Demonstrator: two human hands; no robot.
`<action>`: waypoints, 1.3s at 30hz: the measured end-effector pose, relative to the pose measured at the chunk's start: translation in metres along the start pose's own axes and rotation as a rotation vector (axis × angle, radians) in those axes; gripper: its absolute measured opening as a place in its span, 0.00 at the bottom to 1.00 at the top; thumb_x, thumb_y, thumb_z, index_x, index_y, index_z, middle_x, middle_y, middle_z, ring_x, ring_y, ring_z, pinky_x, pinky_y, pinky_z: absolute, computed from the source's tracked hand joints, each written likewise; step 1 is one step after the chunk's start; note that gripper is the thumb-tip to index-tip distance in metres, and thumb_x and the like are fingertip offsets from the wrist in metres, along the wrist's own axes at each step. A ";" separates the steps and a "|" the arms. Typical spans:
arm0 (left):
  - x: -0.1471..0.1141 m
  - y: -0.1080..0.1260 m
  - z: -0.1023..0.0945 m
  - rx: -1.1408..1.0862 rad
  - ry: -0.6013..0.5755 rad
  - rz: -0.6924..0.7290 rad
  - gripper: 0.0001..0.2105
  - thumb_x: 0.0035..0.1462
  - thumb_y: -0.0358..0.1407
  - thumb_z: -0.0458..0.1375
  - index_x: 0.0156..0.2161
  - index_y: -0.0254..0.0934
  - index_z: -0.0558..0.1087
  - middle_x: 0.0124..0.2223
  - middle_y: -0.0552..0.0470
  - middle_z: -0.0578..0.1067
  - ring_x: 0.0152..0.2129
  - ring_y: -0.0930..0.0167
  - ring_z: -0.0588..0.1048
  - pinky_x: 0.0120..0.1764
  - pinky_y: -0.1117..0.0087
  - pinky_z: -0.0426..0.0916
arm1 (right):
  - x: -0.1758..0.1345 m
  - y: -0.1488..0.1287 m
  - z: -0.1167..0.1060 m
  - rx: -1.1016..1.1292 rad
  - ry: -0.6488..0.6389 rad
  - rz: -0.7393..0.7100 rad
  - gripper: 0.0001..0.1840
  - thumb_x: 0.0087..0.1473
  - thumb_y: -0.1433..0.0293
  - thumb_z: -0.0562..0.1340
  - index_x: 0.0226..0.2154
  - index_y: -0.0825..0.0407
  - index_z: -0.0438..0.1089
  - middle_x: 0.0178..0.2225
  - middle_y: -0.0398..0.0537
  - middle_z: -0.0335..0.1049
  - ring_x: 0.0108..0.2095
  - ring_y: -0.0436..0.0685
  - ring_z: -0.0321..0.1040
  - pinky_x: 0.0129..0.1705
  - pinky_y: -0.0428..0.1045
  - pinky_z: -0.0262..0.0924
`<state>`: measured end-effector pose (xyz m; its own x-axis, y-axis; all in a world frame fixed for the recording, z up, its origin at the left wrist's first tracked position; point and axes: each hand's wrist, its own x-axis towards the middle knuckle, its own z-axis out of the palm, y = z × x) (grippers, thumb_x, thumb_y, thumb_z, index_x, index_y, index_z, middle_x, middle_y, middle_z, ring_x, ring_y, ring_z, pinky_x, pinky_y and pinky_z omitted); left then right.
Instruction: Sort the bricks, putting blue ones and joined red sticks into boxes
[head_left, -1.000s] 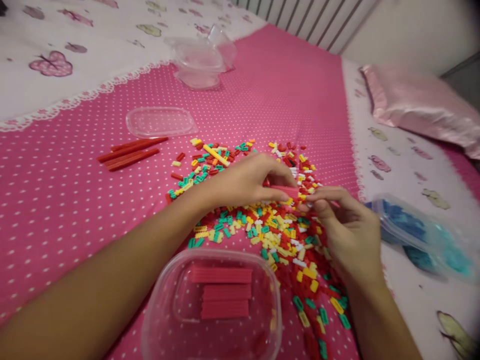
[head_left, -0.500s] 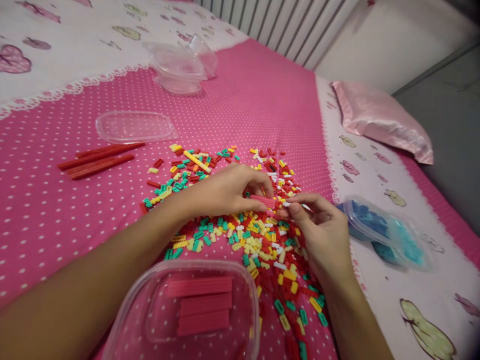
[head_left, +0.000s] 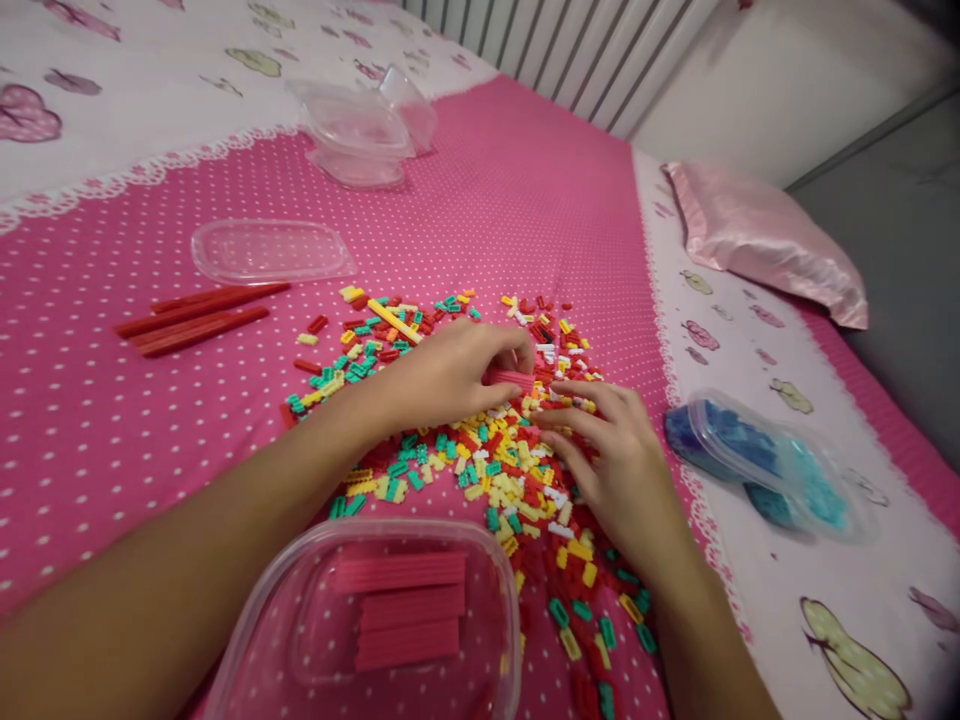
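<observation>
My left hand (head_left: 472, 370) is closed around a short pink stack of joined toy bricks (head_left: 511, 379), holding it over the pile. To its right, my right hand (head_left: 611, 435) has its fingers spread, with the tips down among the loose bricks; I see nothing held in it. Small red, yellow, green and white building bricks (head_left: 510, 475) lie scattered beneath and around both hands. Nearest me, a clear plastic container (head_left: 300, 545) holds several pink joined brick bars (head_left: 409, 610).
Dark red bars (head_left: 199, 320) of bricks lie at the left, below a clear lid (head_left: 270, 252). Clear containers (head_left: 356, 130) stand farther back. On the right are a container of blue bricks (head_left: 739, 440) and a satin pillow (head_left: 757, 235). Polka-dot bedding (head_left: 495, 200) covers the bed.
My right hand has come away from the pink stack, opened its fingers and lowered onto the loose bricks; the white brick at its fingertips is gone. My left hand shifted slightly left with the stack.
</observation>
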<state>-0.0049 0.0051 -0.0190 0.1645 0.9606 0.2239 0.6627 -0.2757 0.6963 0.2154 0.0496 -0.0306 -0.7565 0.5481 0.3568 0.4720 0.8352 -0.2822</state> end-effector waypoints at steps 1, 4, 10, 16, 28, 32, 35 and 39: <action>0.000 0.000 0.000 -0.010 -0.003 -0.002 0.04 0.56 0.29 0.60 0.38 0.34 0.75 0.30 0.54 0.77 0.26 0.74 0.71 0.30 0.73 0.59 | 0.000 0.000 -0.001 0.003 -0.002 -0.020 0.06 0.61 0.70 0.64 0.39 0.47 0.79 0.50 0.53 0.75 0.50 0.66 0.65 0.53 0.65 0.63; 0.000 0.000 0.000 -0.018 -0.008 -0.001 0.05 0.57 0.30 0.60 0.39 0.34 0.74 0.29 0.55 0.77 0.26 0.74 0.72 0.30 0.74 0.59 | 0.000 0.000 -0.003 0.007 -0.021 -0.071 0.08 0.62 0.72 0.63 0.38 0.45 0.79 0.49 0.51 0.75 0.50 0.66 0.64 0.51 0.64 0.64; -0.001 0.000 0.000 -0.010 -0.015 -0.005 0.06 0.56 0.30 0.59 0.40 0.34 0.75 0.28 0.55 0.77 0.25 0.73 0.72 0.29 0.73 0.57 | 0.001 -0.004 -0.006 0.155 -0.039 0.081 0.07 0.60 0.75 0.63 0.35 0.47 0.74 0.39 0.48 0.75 0.40 0.60 0.68 0.43 0.57 0.65; -0.001 0.005 -0.002 -0.084 -0.059 0.010 0.06 0.59 0.33 0.59 0.40 0.34 0.75 0.26 0.56 0.74 0.24 0.74 0.69 0.28 0.74 0.58 | 0.001 -0.001 -0.002 0.617 0.199 0.311 0.10 0.61 0.68 0.63 0.47 0.45 0.73 0.39 0.46 0.74 0.41 0.57 0.73 0.43 0.53 0.69; -0.001 0.003 0.010 -0.258 -0.070 0.050 0.06 0.60 0.35 0.59 0.41 0.35 0.74 0.28 0.55 0.76 0.25 0.74 0.73 0.28 0.75 0.60 | 0.002 -0.006 0.006 0.734 0.253 0.372 0.16 0.54 0.68 0.69 0.47 0.44 0.75 0.42 0.47 0.79 0.44 0.57 0.76 0.45 0.55 0.73; -0.001 0.005 0.013 -0.248 -0.009 0.024 0.05 0.59 0.35 0.61 0.38 0.34 0.74 0.27 0.56 0.76 0.24 0.75 0.73 0.28 0.75 0.61 | 0.003 -0.007 0.004 0.746 0.273 0.412 0.11 0.52 0.68 0.70 0.40 0.47 0.78 0.39 0.48 0.80 0.40 0.57 0.78 0.41 0.53 0.75; 0.000 0.006 0.013 -0.252 0.029 0.016 0.06 0.57 0.34 0.63 0.37 0.33 0.74 0.28 0.55 0.78 0.25 0.75 0.75 0.29 0.76 0.63 | 0.002 -0.006 0.004 0.743 0.265 0.407 0.09 0.53 0.69 0.69 0.40 0.47 0.79 0.39 0.48 0.80 0.39 0.57 0.78 0.41 0.53 0.75; 0.000 0.004 0.014 -0.284 0.034 0.013 0.04 0.56 0.33 0.64 0.36 0.34 0.74 0.29 0.53 0.81 0.26 0.74 0.78 0.29 0.75 0.65 | 0.000 -0.004 0.006 0.704 0.262 0.373 0.09 0.54 0.71 0.68 0.40 0.47 0.79 0.41 0.48 0.79 0.41 0.57 0.77 0.43 0.53 0.74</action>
<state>0.0079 0.0048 -0.0254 0.1435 0.9567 0.2532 0.4289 -0.2907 0.8553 0.2109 0.0463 -0.0348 -0.4359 0.8484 0.3004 0.2123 0.4213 -0.8817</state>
